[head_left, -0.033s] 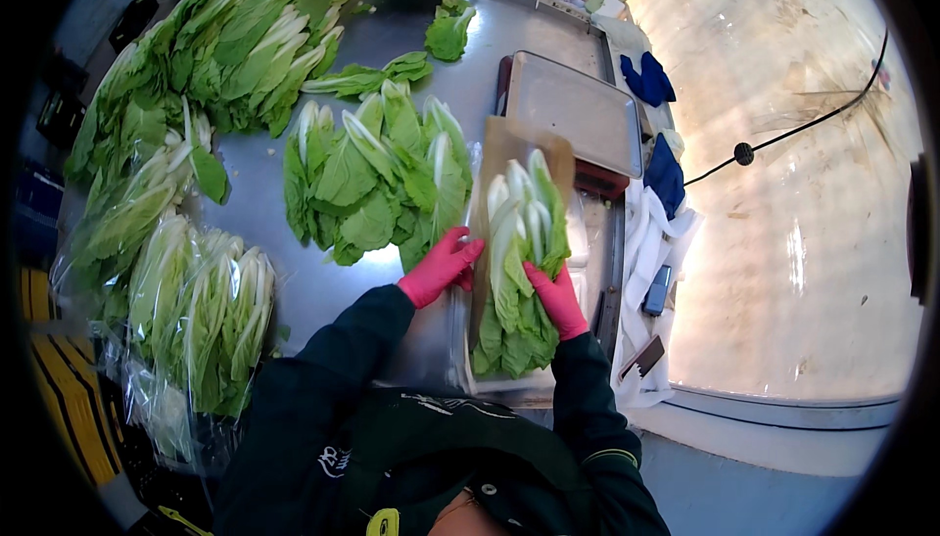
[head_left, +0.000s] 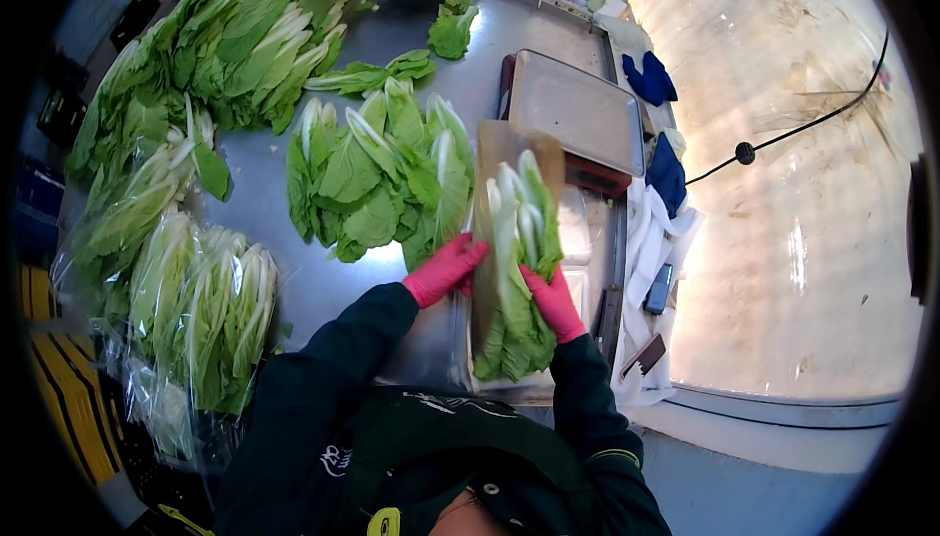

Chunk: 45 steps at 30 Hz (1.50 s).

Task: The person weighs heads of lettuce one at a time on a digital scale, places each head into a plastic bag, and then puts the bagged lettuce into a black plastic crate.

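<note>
A bunch of leafy greens [head_left: 522, 277] with pale stalks lies on a brown sheet [head_left: 488, 203], stalks toward the far side. My right hand [head_left: 553, 303], in a pink glove, is closed around the right side of the bunch. At the sheet's left edge, my pink-gloved left hand [head_left: 446, 272] has its fingers bent on that edge, with the fingertips partly hidden. The sheet's left side stands up against the greens. Just left of it, a loose pile of greens [head_left: 377, 179] rests on the metal table [head_left: 328, 306].
A large heap of greens [head_left: 225, 56] covers the far left. Nearer, greens in clear plastic bags [head_left: 201, 311] lie at the table's left edge. A scale with a metal tray [head_left: 578, 110] stands beyond the sheet. White cloth [head_left: 651, 242] and a blue phone-like device [head_left: 659, 289] lie at the right.
The brown sheet's left side has tilted up and inward over the greens, narrowing the sheet. My left hand has moved slightly right; the right hand has shifted a little left with the bunch.
</note>
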Available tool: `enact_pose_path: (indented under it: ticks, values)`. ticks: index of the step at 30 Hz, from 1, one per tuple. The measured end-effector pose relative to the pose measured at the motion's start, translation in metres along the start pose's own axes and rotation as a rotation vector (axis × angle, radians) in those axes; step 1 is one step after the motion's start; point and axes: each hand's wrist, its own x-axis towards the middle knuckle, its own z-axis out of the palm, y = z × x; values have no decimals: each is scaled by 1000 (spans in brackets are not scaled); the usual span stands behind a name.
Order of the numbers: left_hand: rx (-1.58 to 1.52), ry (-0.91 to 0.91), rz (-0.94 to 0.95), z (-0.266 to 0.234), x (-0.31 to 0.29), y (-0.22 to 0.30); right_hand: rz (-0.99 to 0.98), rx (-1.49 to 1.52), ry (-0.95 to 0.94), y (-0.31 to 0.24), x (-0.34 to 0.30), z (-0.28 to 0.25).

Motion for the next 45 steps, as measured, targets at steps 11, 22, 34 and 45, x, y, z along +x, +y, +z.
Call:
enact_pose_path:
  ticks: [11,22,34,45]
  values:
    - [27,-44,197,46,-35,-15,191,-73,-185,-40,-55,23]
    - [1281,-351,637,100,-13,-38,263,-205,424,-83,-217,-72]
    - [1739,-558,701,106,-19,-77,435,-183,292,-51,-358,-52]
    - [937,-372,1021,109,5,-49,361,-44,253,-2,-301,-45]
